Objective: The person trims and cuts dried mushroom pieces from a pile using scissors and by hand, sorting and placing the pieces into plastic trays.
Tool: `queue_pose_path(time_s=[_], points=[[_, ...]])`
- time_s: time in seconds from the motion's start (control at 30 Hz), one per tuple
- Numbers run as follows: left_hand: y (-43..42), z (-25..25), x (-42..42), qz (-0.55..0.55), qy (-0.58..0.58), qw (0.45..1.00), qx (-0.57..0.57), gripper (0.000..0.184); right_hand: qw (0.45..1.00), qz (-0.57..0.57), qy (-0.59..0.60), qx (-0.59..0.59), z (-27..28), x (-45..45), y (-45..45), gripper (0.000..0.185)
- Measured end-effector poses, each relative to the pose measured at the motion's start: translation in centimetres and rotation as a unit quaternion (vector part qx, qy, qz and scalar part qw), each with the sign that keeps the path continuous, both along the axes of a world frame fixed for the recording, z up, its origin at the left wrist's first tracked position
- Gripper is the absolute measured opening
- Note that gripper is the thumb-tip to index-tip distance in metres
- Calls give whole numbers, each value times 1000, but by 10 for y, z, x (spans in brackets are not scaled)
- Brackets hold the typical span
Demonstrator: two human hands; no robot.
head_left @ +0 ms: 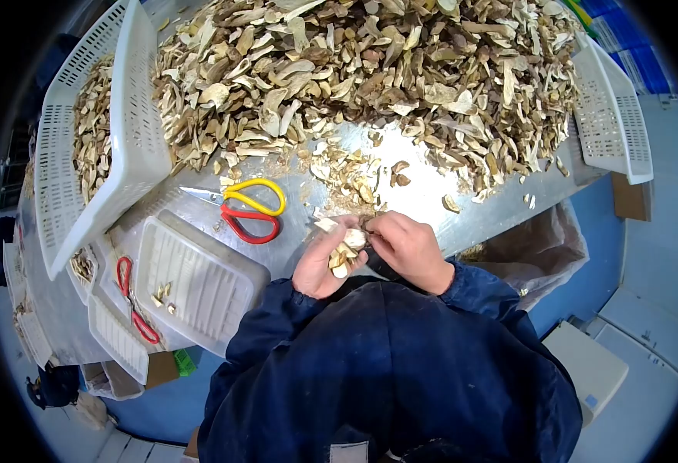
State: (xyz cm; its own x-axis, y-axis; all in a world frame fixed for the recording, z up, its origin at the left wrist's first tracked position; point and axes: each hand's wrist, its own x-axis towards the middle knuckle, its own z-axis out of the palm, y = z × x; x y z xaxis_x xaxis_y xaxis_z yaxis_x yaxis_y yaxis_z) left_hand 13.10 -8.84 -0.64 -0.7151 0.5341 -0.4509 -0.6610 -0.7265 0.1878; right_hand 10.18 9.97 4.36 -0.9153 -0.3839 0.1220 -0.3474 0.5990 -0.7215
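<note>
Several pale dried mushroom pieces lie in my left hand, its fingers curled round them. My right hand is beside it, thumb and fingers pinched together close to those pieces. Whatever is between the right fingertips is too small to make out. Just beyond both hands, small mushroom scraps are scattered on the metal table. A pair of scissors with one yellow and one red handle rests to the left of my left hand, blades pointing left.
A large heap of dried mushroom slices covers the far side. White perforated baskets stand left and right. At left lie a shallow plastic tray with a few pieces and red-handled scissors. A lined bin is below right.
</note>
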Motion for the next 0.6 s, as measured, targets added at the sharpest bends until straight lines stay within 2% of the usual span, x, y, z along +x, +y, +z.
queue_pose_path(time_s=[0.1,0.17,0.2,0.3,0.33,0.47,0.53,0.6], points=[[-3,2,-2,8,6,999,-32,19,990,-41,-109,-84,-1,1,4,12],[0,9,-3,24,-12,998,-55,17,963,-66,-213,-154,2,1,7,10],[2,13,-4,32,-21,997,-66,16,941,-41,-268,-202,3,1,7,10],[4,1,0,18,30,996,-82,16,939,-7,-293,-182,2,4,3,11],[4,0,1,13,37,995,-91,16,930,-14,-303,-207,-1,5,1,11],[3,-4,3,3,65,993,-103,17,868,-7,-414,-275,-18,8,3,10],[5,4,2,5,61,993,-98,17,818,9,-489,-303,-3,1,5,10],[7,15,1,14,37,995,-95,16,798,26,-510,-321,2,-3,7,9]])
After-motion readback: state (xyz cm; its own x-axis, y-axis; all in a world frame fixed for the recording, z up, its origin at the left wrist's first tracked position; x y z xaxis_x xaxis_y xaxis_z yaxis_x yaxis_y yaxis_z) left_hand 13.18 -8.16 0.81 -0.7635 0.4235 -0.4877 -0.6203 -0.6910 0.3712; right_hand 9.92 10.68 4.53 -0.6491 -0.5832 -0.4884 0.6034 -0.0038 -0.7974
